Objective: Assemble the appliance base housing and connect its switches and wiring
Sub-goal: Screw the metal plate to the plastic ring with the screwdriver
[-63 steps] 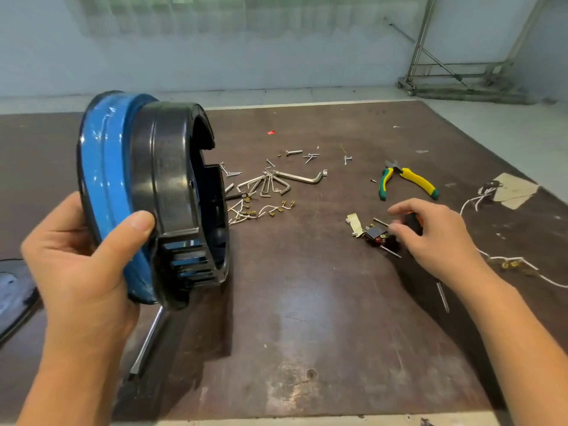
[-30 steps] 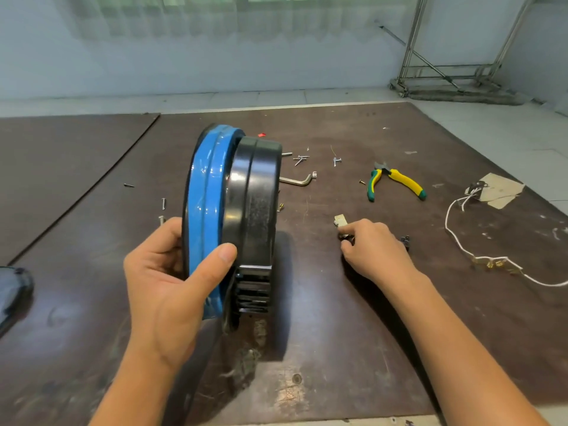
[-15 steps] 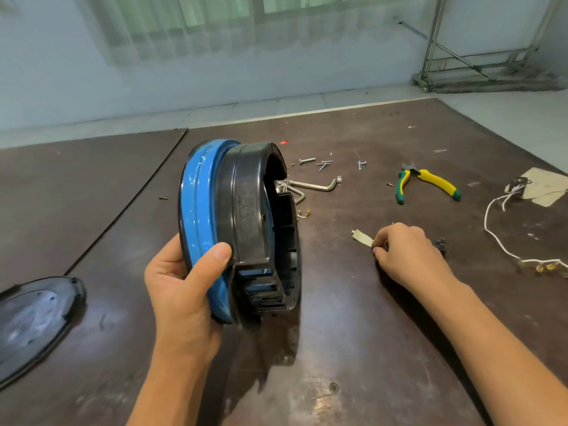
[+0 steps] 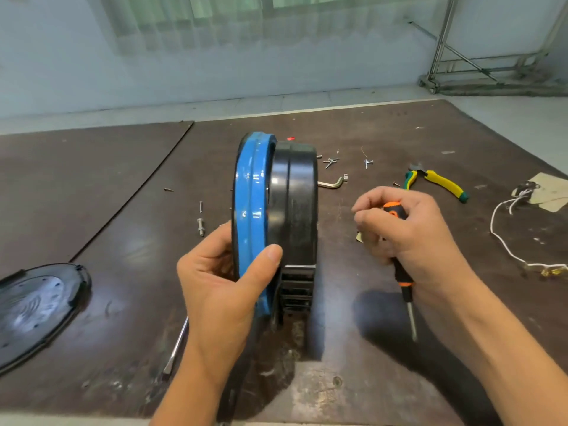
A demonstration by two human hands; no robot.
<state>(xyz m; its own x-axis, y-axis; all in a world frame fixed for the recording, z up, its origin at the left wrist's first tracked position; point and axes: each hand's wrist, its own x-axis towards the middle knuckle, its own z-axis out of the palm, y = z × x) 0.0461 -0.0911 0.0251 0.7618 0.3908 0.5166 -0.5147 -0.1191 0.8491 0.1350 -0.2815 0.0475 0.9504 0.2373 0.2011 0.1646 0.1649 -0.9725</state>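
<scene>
The round base housing (image 4: pixel 278 210), a blue ring joined to a black shell with vent slots, stands on edge at the middle of the table. My left hand (image 4: pixel 224 281) grips its near lower rim, thumb across the blue band. To its right, my right hand (image 4: pixel 405 232) holds an orange-and-black screwdriver (image 4: pixel 399 265) above the table, its shaft pointing down toward me. A small beige tab peeks out beside my right fingers. White wires (image 4: pixel 504 238) with brass terminals lie at the right edge.
A black oval cover plate (image 4: pixel 37 305) lies at the left. Loose screws (image 4: pixel 331 162), a bolt (image 4: pixel 200 226) and a hex key (image 4: pixel 333 183) lie behind the housing. Yellow-green pliers (image 4: pixel 436 182) rest at the back right. A metal rod (image 4: pixel 176 348) lies near my left wrist.
My right hand has lifted off the table and now holds the screwdriver. My left hand has turned the housing so that its open inside faces away from me.
</scene>
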